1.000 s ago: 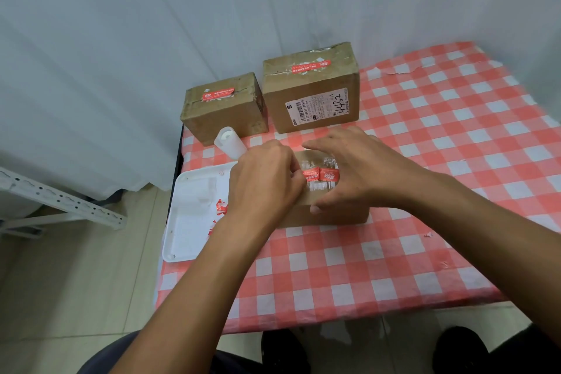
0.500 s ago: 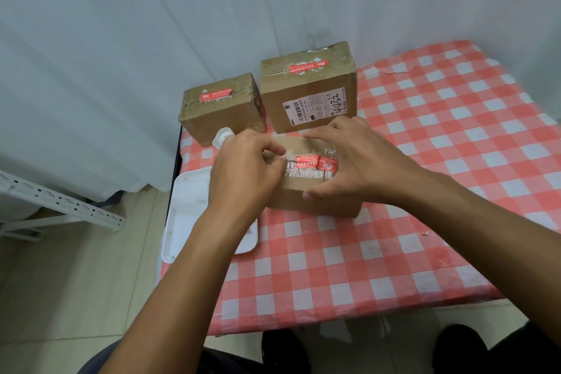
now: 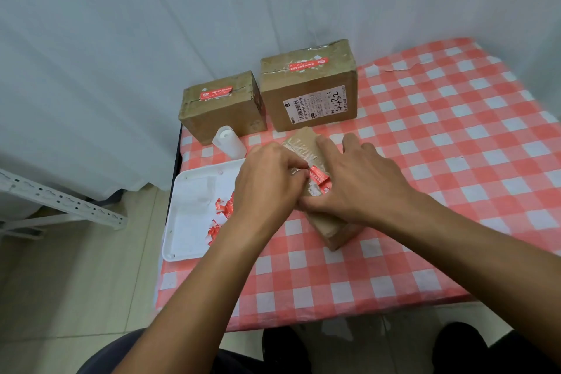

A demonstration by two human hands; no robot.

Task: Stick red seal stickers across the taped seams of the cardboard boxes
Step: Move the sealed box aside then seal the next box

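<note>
Fingertips of our left hand (image 3: 267, 182) pinch one end of a red seal sticker (image 3: 318, 177) against the top of the small cardboard box (image 3: 331, 223) at the near middle of the table (image 3: 455, 161). The grip is tight, fingers curled in on the sticker's left end. Our right hand (image 3: 361, 179) lies spread on the same box, fingers straight and pointing away from us, thumb tucked under near the left hand, steadying the carton; it holds nothing that we can make out. The sticker sits across the shiny taped seam, and its right end looks partly creased or lifted, though blur keeps us from being sure.

Two more boxes stand at the back edge: a left box (image 3: 221, 109) and a taller labelled box (image 3: 309, 91), each with a red sticker across its top seam, so we judge this third box to be the last in view. A white tray (image 3: 188, 237) just left of our hands holds crumpled red-and-white scraps (image 3: 223, 212), and a white roll (image 3: 229, 141) stands behind it.

We judge the step in hand to be laying the sticker down. The next move calls for smoothing it flat across the tape, pressing outward from the pinched end while the right hand keeps the box from sliding on the checked cloth.
</note>
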